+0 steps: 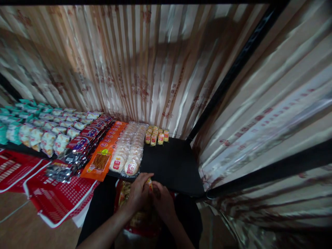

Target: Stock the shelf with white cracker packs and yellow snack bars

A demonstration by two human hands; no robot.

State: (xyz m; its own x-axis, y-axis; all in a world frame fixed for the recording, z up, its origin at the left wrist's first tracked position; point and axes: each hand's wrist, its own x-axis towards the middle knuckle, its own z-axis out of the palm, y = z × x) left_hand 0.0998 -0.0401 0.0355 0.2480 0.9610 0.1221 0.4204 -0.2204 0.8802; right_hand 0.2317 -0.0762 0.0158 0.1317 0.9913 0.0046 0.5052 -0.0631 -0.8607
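Observation:
My left hand (137, 194) and my right hand (163, 202) meet just below the front edge of a black shelf (171, 166). Both are curled round small yellow-and-red snack packs (149, 183) that they lift from a large red and yellow bag (135, 218) under them. On the shelf's back, close to the curtain, stands a short row of the same kind of small yellow packs (156, 135). To the left of my hands lie two rows of round cakes in clear wrappers (129, 152).
Left of the cakes lie orange pretzel-stick packets (105, 154), red and silver packets (83, 141), white wrapped buns (46, 135) and teal packets (15, 114). Red printed sheets (52, 197) hang over the shelf's front. A striped satin curtain (145, 69) and black frame bars (233, 76) close the back and right.

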